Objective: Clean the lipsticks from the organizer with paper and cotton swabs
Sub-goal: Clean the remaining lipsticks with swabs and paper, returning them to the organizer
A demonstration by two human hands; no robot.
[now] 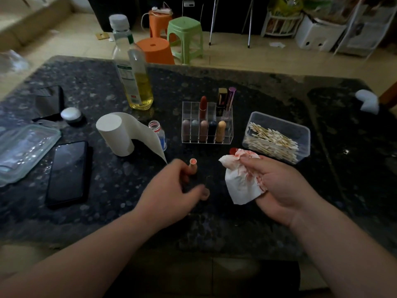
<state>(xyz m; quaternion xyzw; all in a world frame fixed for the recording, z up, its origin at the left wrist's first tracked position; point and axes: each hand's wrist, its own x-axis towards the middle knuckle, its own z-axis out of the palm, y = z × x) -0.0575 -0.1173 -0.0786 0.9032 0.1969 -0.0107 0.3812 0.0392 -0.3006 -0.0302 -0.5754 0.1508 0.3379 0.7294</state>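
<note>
Currently the left hand (171, 187) grips an upright peach lipstick (193, 166) on the dark speckled table (247, 87). Right of it, the right hand (281, 186) curls tightly round red-stained paper (240, 182).

One wide-angle camera, worn on the head, looks forward and down from the near edge of the dark stone table (279, 93). It sits close above the left hand (171, 188) and right hand (277, 190) at 6 o'clock. The floor and green stool (185, 37) recede at 12 o'clock.
</note>
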